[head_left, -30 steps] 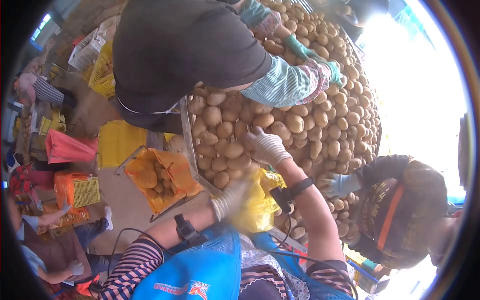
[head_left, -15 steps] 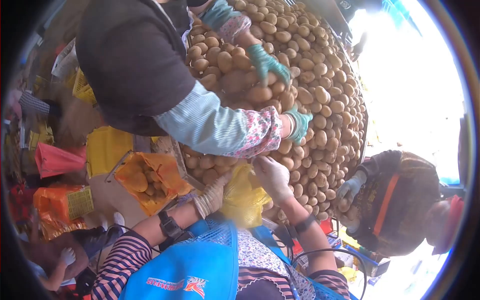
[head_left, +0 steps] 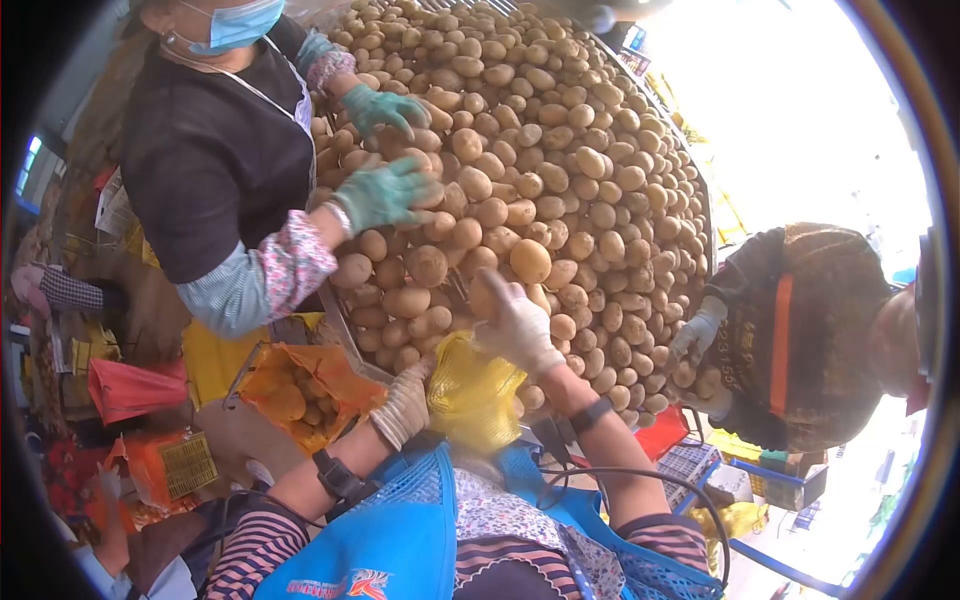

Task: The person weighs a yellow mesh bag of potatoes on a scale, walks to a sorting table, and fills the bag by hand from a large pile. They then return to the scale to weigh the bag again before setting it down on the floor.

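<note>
My left hand (head_left: 402, 405), in a pale glove, is closed on the left edge of a yellow mesh bag (head_left: 478, 395); its fingertips are partly hidden. The bag hangs between my hands at the near edge of a big heap of potatoes (head_left: 600, 215). Just above the bag's right side, my gloved right hand (head_left: 518, 330) has its fingers around a potato (head_left: 487, 294), which is blurred by motion. Loose potatoes lie directly beyond both hands.
A co-worker's green-gloved hands (head_left: 385, 195) reach into the heap at left. Another person's gloved hand (head_left: 697, 335) touches potatoes at right. An orange bag (head_left: 345, 375) holding potatoes stands left of my left hand. Crates (head_left: 690, 470) lie at lower right.
My right hand has moved from the yellow bag's rim up to the potatoes and now holds one. My left hand stays on the bag. The co-worker's green-gloved hands have shifted left.
</note>
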Action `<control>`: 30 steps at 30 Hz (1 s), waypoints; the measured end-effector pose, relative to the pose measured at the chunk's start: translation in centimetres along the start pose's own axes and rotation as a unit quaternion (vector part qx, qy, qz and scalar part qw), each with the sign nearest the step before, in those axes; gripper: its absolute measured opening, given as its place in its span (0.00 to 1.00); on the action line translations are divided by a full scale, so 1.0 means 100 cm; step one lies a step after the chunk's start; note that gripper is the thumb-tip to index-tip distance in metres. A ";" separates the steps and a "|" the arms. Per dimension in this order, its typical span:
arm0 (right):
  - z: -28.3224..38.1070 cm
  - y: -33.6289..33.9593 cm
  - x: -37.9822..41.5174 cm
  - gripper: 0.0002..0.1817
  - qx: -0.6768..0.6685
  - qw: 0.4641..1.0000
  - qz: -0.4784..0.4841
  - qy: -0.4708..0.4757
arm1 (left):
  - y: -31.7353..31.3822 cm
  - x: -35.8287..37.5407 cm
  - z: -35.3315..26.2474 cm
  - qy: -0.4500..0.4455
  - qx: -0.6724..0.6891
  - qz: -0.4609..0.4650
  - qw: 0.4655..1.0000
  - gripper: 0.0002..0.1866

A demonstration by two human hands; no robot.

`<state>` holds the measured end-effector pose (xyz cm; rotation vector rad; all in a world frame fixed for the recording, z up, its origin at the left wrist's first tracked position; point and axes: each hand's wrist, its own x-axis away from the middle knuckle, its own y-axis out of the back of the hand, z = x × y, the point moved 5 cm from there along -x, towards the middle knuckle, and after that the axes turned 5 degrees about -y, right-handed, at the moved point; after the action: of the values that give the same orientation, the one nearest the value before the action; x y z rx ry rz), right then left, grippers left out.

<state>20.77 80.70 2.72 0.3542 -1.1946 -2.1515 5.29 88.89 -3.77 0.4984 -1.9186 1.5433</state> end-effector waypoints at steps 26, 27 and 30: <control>-0.186 0.048 0.025 0.26 0.115 0.944 0.036 -0.308 | -0.043 -0.024 -0.002 0.026 -0.197 0.053 0.979 0.16; -0.194 0.056 0.020 0.26 0.123 0.942 0.038 -0.310 | -0.043 -0.028 -0.005 0.029 -0.190 0.057 0.980 0.16; -0.185 0.071 0.003 0.20 0.222 0.921 0.168 -0.274 | -0.066 -0.025 -0.020 0.030 -0.206 0.077 0.975 0.17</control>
<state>32.92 65.63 -1.52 -0.2829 -1.9075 -1.7067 11.80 88.98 -0.36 0.1241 -2.1943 1.1838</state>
